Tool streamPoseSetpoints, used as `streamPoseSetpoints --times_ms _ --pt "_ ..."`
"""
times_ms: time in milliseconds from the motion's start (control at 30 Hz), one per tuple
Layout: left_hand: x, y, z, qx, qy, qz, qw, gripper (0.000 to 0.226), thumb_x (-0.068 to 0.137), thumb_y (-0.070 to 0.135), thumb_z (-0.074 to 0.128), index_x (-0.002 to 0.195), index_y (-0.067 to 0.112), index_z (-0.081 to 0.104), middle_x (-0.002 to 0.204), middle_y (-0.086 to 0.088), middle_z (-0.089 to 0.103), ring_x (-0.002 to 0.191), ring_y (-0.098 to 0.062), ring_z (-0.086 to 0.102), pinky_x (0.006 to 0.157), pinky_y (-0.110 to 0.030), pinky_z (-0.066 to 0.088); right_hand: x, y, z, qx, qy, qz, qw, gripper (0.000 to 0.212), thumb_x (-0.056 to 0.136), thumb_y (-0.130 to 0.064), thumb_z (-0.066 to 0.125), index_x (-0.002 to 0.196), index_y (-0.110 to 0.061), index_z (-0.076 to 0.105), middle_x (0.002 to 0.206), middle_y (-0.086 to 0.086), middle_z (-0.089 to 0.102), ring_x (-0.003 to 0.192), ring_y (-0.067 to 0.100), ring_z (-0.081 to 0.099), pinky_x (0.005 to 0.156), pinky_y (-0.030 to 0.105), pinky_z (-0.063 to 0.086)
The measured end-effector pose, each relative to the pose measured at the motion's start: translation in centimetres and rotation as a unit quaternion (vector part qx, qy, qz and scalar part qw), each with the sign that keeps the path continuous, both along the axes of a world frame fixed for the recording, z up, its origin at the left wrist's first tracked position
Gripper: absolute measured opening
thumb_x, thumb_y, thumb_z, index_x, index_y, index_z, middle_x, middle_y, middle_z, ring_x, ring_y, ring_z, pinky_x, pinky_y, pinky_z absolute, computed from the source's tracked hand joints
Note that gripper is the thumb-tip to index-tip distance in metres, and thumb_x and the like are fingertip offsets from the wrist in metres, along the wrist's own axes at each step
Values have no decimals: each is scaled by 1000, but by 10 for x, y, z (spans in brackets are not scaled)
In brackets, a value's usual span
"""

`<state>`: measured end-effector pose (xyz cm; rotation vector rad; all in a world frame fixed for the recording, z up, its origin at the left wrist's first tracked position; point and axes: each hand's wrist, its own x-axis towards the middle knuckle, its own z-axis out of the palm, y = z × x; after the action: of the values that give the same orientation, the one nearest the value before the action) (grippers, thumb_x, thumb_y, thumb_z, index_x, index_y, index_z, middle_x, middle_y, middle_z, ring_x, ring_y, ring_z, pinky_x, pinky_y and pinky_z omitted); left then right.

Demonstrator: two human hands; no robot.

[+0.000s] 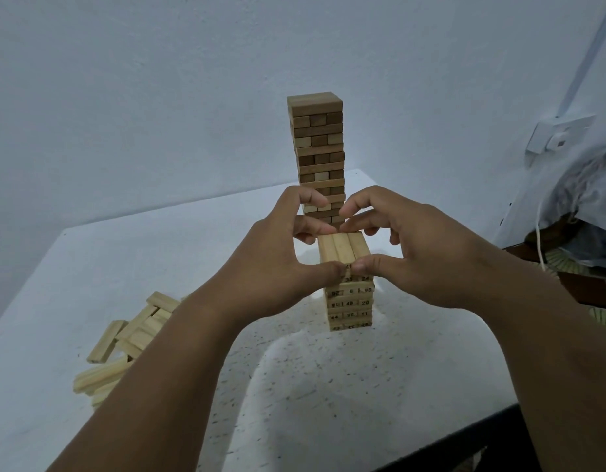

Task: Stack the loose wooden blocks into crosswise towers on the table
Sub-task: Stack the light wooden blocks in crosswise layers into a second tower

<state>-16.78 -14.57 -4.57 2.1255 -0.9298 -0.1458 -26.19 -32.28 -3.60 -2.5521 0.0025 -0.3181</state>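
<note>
Head view, looking down on a pale speckled table (312,386) pushed into a corner of bluish-white walls (141,97). Left hand (281,264) and right hand (420,253) both clamped, thumbs in front and fingers behind, on the top layer (340,248) of the numbered short tower (351,301). Behind, against the wall, a taller darker tower (317,151). Loose blocks (124,345) heaped at left. Wall socket (560,134) at right.

Bare table (329,386) nearside – tall tower (317,158) blocks behind, loose blocks (124,345) left
</note>
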Motion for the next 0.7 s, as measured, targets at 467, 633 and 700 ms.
streamPoseSetpoints --times_ms 467,633,700 --pt "1 -1 -3 -10 -3 -7 1000 74 75 36 83 128 48 33 106 27 62 104 5 55 82 -22 46 2 -3 -3 11 0 11 1000 49 82 -32 76 114 -47 42 103 -40 53 96 -31 37 73 12 31" --pt "-1 2 0 -3 -15 -6 1000 74 76 39 80 129 51 30 111 29 59 108 8 52 86 -22 45 1 -3 -2 -2 -5 2 1000 52 81 -34 77 113 -51 40 114 -34 54 97 -18 45 73 14 34" --pt "-1 5 3 -8 -23 2 1000 70 79 39 78 130 49 31 116 26 58 110 4 52 86 -22 45 1 -3 -1 -2 -14 -2 1000 53 81 -35 77 114 -51 40 121 -30 55 99 -13 46 74 15 35"
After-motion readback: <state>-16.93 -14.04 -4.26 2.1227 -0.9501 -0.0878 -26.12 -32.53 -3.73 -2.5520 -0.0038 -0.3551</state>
